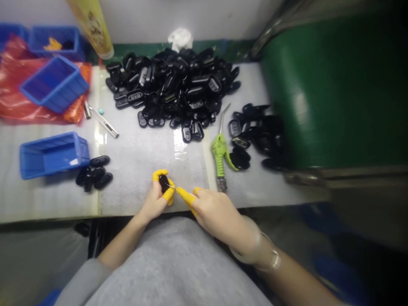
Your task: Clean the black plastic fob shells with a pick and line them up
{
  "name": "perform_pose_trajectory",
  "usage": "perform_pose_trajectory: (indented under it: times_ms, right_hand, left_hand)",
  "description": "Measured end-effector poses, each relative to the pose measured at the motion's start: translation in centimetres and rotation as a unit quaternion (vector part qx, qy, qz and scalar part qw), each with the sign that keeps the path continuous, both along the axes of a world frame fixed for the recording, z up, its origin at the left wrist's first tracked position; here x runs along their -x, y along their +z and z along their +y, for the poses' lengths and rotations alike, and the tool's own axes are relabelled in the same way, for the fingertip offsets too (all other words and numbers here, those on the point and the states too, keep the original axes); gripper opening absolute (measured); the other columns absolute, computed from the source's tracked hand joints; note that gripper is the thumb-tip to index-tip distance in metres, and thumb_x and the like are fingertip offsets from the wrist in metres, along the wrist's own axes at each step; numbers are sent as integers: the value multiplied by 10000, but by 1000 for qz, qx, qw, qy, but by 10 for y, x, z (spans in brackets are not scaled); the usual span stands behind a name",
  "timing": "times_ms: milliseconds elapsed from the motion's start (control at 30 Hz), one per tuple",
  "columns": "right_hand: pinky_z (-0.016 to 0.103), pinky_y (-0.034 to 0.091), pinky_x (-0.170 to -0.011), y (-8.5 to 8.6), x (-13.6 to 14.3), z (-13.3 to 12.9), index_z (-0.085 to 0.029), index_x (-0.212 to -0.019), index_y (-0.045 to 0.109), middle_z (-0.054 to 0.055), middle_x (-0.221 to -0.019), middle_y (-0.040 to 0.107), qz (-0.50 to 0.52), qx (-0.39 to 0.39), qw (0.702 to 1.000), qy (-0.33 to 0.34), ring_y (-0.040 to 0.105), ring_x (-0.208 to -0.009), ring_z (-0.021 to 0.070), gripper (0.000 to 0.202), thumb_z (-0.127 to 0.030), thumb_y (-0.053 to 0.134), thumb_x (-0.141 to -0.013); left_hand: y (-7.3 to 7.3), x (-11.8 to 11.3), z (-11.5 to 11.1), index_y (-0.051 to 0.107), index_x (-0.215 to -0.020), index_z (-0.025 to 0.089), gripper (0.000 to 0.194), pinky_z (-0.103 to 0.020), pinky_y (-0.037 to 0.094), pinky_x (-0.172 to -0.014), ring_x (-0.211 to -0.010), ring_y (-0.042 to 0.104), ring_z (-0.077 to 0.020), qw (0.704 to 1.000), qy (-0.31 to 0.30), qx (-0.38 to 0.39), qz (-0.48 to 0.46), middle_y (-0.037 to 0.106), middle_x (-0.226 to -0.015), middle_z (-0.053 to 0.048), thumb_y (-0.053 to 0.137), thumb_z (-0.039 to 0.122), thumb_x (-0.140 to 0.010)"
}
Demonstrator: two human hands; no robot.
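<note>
A: Where is the small black piece [163,182]?

B: Over the near edge of the desk [127,170], in the left hand [156,194]; its fingers are clamped around it. The right hand [216,213] has its fingers pinched together on a thin metal tool [171,186], whose tip meets the piece. Yellow covers [187,197] sheathe several fingertips.

A: What are the other shapes like?

B: Glossy, rounded oblongs, mostly: a big black heap [172,85] on the far side, a smaller heap [261,131] to the right, and a small cluster [94,175] to the left. Between the two heaps lies a lime-green air gun [219,155] with a ribbed grip and a slim metal nozzle. Left, a ribbed blue bin [51,158] stands near, and shiny, wrinkled red plastic [19,95] spreads farther off.

A: Any writing?

B: The yellow container [94,29] at far left carries a printed design, but it's too blurred to read.

A: And the surroundings?

B: The desktop is whitish, with yellowish strips and bright reflections. Behind it is a pale wall [204,17]; right, a smooth green surface [334,93].
</note>
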State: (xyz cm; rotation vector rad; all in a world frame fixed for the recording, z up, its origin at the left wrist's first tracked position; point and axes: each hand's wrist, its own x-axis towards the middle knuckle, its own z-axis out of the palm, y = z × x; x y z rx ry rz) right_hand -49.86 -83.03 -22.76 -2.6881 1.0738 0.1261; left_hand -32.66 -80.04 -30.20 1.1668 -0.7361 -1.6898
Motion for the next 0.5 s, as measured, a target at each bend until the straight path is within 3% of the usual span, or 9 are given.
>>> perform_pose_trajectory:
  times_ms: [133,367,500]
  right_hand:
    - [304,185,-478,-5,-3,-1,-182,-831,650,8,-664,551,27,-48,999,-1,428,-510,122,134,-119,532,-840]
    - [314,185,-483,2,-9,3,-142,-970,669,44,-673,569,31,44,997,60,510,-565,171,255,-29,499,-817]
    - [294,196,-468,-3,-10,2,-155,-885,671,26,-667,569,31,-58,998,15,453,-502,122,163,-97,523,-850]
  left_hand:
    - [0,0,-1,285,-1129,286,388,-160,347,-414,-471,426,-21,999,-4,-17,-35,485,-861,49,571,304,-868]
    - [0,-5,-3,302,-1132,274,341,-167,365,-452,-503,423,-33,999,-15,-15,-49,484,-823,49,540,304,-890]
    - [-5,-6,0,319,-1143,268,324,-174,380,-487,-525,435,-38,997,-24,2,-76,495,-826,43,529,298,-898]
